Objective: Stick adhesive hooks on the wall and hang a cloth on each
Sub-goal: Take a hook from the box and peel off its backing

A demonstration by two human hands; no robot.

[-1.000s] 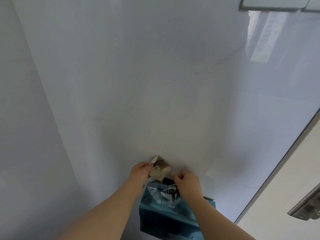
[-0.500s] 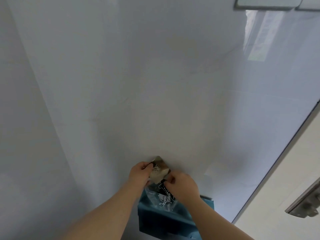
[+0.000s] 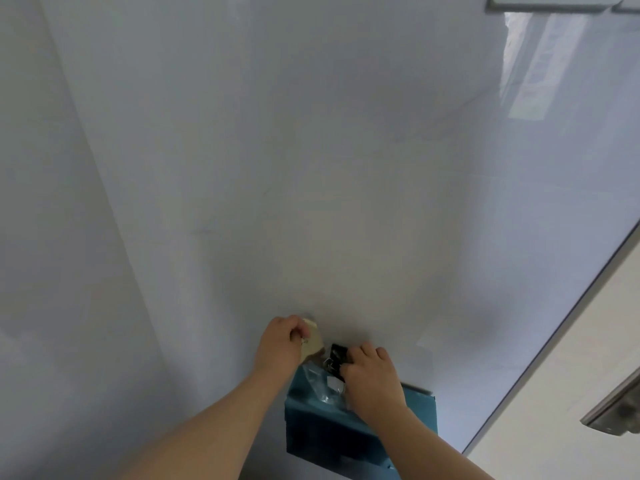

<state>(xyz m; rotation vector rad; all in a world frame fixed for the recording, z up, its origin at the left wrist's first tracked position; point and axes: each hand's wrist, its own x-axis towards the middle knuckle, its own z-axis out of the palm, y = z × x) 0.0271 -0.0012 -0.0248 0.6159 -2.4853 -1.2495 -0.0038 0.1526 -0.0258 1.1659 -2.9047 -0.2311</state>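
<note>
My left hand (image 3: 282,344) pinches a small square adhesive hook (image 3: 311,344) with a beige backing, held up close to the glossy white wall (image 3: 311,168). My right hand (image 3: 372,379) has its fingers curled into a clear plastic bag of hooks (image 3: 323,379) that lies on top of a teal box (image 3: 346,431). A black item (image 3: 337,351) shows at the bag's top, just beside my right fingertips. No cloth is in view.
The teal box stands against the wall below my hands. A grey door frame (image 3: 554,341) runs diagonally at the right, with a metal door handle (image 3: 613,410) at the right edge. A dark-framed panel (image 3: 547,3) sits at the top right.
My right hand left the hook's backing and dropped onto the bag on the box. My left hand drew the hook a little to the left and keeps its grip.
</note>
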